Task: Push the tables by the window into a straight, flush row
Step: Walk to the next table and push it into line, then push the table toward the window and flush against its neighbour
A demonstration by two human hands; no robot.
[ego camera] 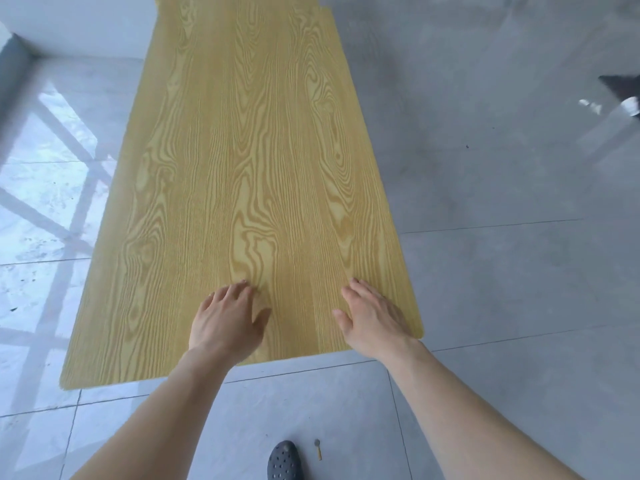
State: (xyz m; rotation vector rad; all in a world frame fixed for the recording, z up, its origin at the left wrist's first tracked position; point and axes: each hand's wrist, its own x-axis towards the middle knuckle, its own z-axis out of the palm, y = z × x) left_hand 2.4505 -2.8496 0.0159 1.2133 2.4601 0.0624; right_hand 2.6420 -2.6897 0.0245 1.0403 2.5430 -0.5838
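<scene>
Item: wood-grain worktop, lengthwise on grey tile floor; left hand and right hand lay open, palms flat, at its near end; step judged pushing, next needing steady forward pressure toward the far, apparently offset worktop.

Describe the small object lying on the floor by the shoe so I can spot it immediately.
Start at the wooden table and drop to the grey tiled floor below its near edge. Right of the dark perforated shoe lies a short yellowish stick with a grey tip, the only loose item there.
</scene>
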